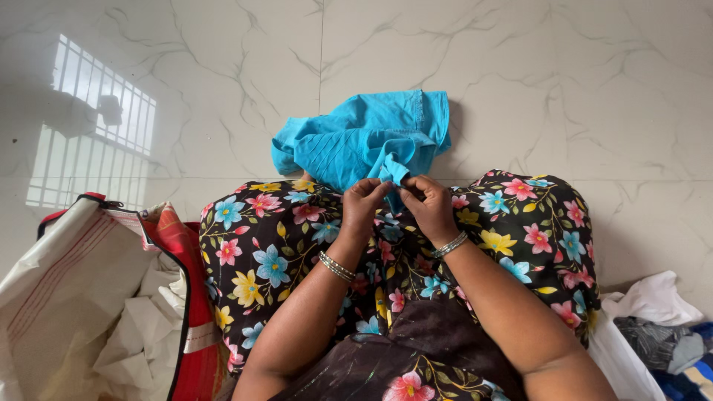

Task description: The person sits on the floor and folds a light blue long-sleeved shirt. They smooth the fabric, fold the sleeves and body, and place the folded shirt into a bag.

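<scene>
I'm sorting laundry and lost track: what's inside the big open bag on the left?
The red-trimmed bag shows crumpled white cloth at its mouth. Anything deeper is covered by that cloth and the bag's wall.

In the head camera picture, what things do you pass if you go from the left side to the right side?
Open white and red bag → left hand → right hand, both pinching the turquoise cloth → pile of white and dark clothes.

Light: you get bright, even daylight; a barred window reflection (93,122) glares on the glossy floor (557,82)
Shadows: soft, faint beside the blue cloth (371,137)
Focus: sharp throughout; no blur
Edges: your wide lens bends the corners
</scene>
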